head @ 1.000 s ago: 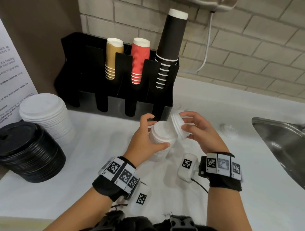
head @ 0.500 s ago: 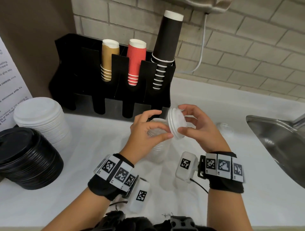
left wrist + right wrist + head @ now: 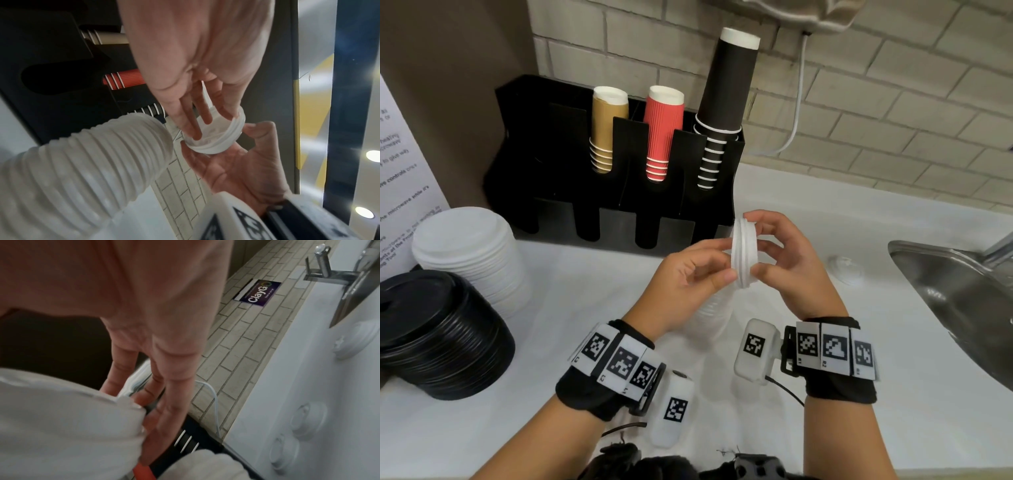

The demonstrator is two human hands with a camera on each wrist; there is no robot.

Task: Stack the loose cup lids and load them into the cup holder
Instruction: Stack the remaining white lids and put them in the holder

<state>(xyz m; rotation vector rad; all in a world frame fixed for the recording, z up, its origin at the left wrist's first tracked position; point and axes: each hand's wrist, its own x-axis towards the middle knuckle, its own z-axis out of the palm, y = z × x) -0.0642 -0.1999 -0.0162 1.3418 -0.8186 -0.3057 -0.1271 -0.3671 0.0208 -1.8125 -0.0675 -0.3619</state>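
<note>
Both hands hold a small stack of white lids [image 3: 744, 255] on edge above the counter. My left hand [image 3: 724, 262] pinches its near rim, with fingers reaching into the hollow side of the lids [image 3: 216, 136]. My right hand [image 3: 758, 248] curls round the far side. Under the left hand a tall ribbed stack of the same lids [image 3: 714, 317] [image 3: 82, 162] stands on the counter, partly hidden. The black cup holder [image 3: 619, 192] stands behind, with tan, red and black cups in its upper slots. Several loose lids [image 3: 308, 415] lie on the counter to the right.
A big stack of white lids [image 3: 465, 253] and a stack of black lids [image 3: 438, 329] stand at the left. A steel sink [image 3: 962, 291] is at the right, with one loose lid [image 3: 846, 269] before it. A white cable [image 3: 796, 113] hangs down the brick wall.
My left hand has let go of the tall stack on the counter and come up to the few lids in my right hand. Those lids rose and turned on edge.
</note>
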